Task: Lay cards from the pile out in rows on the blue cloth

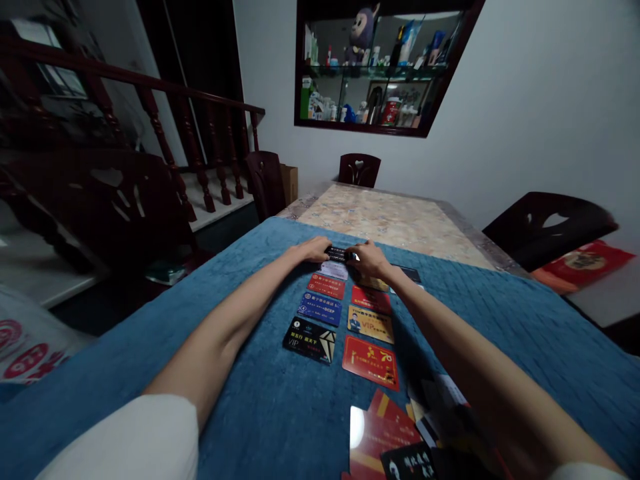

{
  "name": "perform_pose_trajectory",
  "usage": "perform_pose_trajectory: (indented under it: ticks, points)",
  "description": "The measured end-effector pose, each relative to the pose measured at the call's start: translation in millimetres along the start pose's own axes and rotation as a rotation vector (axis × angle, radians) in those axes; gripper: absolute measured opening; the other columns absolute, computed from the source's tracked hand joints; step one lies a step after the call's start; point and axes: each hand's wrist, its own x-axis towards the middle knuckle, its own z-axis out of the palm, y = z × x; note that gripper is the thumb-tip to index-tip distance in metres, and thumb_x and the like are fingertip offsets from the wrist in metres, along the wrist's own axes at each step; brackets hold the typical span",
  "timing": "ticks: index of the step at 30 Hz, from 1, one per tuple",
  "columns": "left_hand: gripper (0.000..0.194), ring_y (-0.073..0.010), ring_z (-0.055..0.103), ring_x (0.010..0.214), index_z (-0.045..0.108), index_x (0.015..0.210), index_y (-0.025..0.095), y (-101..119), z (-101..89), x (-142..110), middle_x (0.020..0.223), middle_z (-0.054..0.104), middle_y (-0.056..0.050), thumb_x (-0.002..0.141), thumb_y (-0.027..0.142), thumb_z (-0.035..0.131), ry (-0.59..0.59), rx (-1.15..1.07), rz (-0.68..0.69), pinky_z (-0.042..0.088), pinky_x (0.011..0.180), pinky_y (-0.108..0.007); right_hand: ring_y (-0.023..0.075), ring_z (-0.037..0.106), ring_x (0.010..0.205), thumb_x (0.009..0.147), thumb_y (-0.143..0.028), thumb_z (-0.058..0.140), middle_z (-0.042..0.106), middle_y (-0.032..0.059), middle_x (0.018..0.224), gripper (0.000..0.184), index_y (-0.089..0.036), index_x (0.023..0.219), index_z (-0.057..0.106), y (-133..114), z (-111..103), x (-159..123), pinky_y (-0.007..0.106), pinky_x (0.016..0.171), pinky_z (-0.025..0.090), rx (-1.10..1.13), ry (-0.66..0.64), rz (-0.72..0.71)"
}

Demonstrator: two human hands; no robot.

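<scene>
At the far end of the left column of cards, a black card (339,253) with white print lies between my hands. My left hand (315,249) has its fingers closed at the card's left edge. My right hand (369,259) pinches at its right edge, over part of a gold card (376,284). Nearer in the left column lie a pale card (334,269), a red card (326,286), a blue card (320,309) and a black VIP card (309,340). The right column holds a red card (371,300), a gold VIP card (371,323) and a larger red card (370,361).
A loose pile of overlapping cards (385,433) lies near me at the right, partly under my right forearm. Beyond my right wrist is a dark card (411,274). A blue cloth (240,413) covers the near table; patterned tabletop (380,213) shows beyond. Chairs stand around.
</scene>
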Motion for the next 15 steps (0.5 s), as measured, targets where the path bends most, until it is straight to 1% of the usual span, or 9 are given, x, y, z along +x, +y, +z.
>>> perform_pose_trajectory:
  ticks: [4, 10, 15]
  points:
    - [0.027, -0.0227, 0.064, 0.096, 0.071, 0.098, 0.013, 0.1, -0.1, 2.9, 0.097, 0.071, -0.007, 0.074, 0.019, 0.059, -0.054, 0.052, 0.004, 0.050, 0.084, -0.026, 0.0315, 0.052, 0.114, 0.088, -0.036, 0.057, 0.067, 0.0081, 0.122, 0.040, -0.029, 0.127, 0.063, 1.9, 4.1, 4.0, 0.034, 0.081, 0.042, -0.004, -0.014, 0.001]
    - [0.031, -0.0237, 0.062, 0.101, 0.071, 0.100, 0.013, 2.2, -1.7, 3.3, 0.098, 0.071, -0.007, 0.073, 0.017, 0.058, -0.072, 0.088, -0.007, 0.050, 0.088, -0.026, 0.0297, 0.054, 0.112, 0.088, -0.038, 0.057, 0.067, 0.0082, 0.121, 0.042, -0.028, 0.128, 0.062, 5.6, 7.7, 7.0, 0.034, 0.086, 0.042, -0.006, -0.021, -0.029]
    - [0.040, -0.0242, 0.062, 0.104, 0.069, 0.108, 0.013, 3.6, -4.5, 4.4, 0.106, 0.071, -0.008, 0.069, 0.013, 0.058, -0.085, 0.094, -0.006, 0.050, 0.090, -0.027, 0.0293, 0.054, 0.112, 0.089, -0.039, 0.057, 0.066, 0.0103, 0.123, 0.043, -0.027, 0.130, 0.061, 6.9, 8.4, 9.3, 0.035, 0.089, 0.040, -0.005, -0.031, -0.042]
